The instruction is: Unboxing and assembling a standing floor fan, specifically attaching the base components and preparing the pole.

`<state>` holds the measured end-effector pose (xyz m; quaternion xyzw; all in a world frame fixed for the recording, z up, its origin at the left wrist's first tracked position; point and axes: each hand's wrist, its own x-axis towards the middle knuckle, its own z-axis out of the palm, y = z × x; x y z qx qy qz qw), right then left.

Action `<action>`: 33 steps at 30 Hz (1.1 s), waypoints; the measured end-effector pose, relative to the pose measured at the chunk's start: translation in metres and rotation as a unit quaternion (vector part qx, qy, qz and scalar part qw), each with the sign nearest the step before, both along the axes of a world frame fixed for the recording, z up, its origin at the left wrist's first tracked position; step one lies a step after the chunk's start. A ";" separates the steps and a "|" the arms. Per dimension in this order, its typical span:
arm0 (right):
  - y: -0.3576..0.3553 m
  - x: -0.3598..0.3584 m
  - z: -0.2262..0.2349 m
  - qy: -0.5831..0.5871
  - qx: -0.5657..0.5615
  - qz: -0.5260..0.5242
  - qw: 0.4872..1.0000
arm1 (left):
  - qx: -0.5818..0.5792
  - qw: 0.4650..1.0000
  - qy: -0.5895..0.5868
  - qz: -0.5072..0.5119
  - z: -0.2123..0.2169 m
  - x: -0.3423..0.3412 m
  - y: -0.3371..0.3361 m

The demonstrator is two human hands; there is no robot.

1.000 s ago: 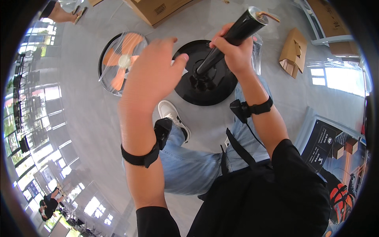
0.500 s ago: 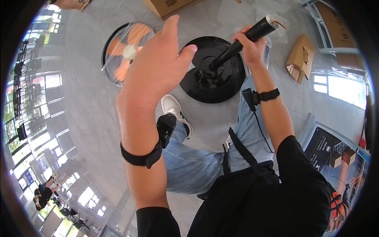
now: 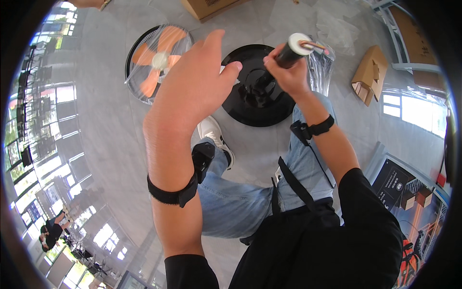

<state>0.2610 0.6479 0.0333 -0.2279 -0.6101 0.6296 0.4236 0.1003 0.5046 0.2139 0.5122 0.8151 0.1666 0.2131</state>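
Over grey floor (image 3: 257,151) with cardboard boxes (image 3: 369,72), right hand (image 3: 292,77) grips black pole (image 3: 288,57), left hand (image 3: 195,86) spread.

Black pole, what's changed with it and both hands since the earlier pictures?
The pole's upper end has swung toward the wearer, left and down in the picture from half a second ago, its end face now turned more to the camera. The right grip moved with it, staying closed around it. Nothing was visibly picked up or released. The left grip stays raised and open; base and fan still lie on the floor.
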 end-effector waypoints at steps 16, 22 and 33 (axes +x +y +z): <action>-0.020 -0.012 0.009 -0.048 0.082 0.046 0.994 | 0.078 0.990 -0.074 -0.092 0.008 0.011 0.016; -0.034 -0.005 -0.011 0.016 0.041 0.085 0.995 | 0.143 0.971 -0.088 -0.170 -0.019 0.031 0.031; -0.020 -0.010 -0.009 -0.062 0.078 0.084 0.991 | 0.157 0.973 -0.073 -0.150 -0.007 0.019 0.032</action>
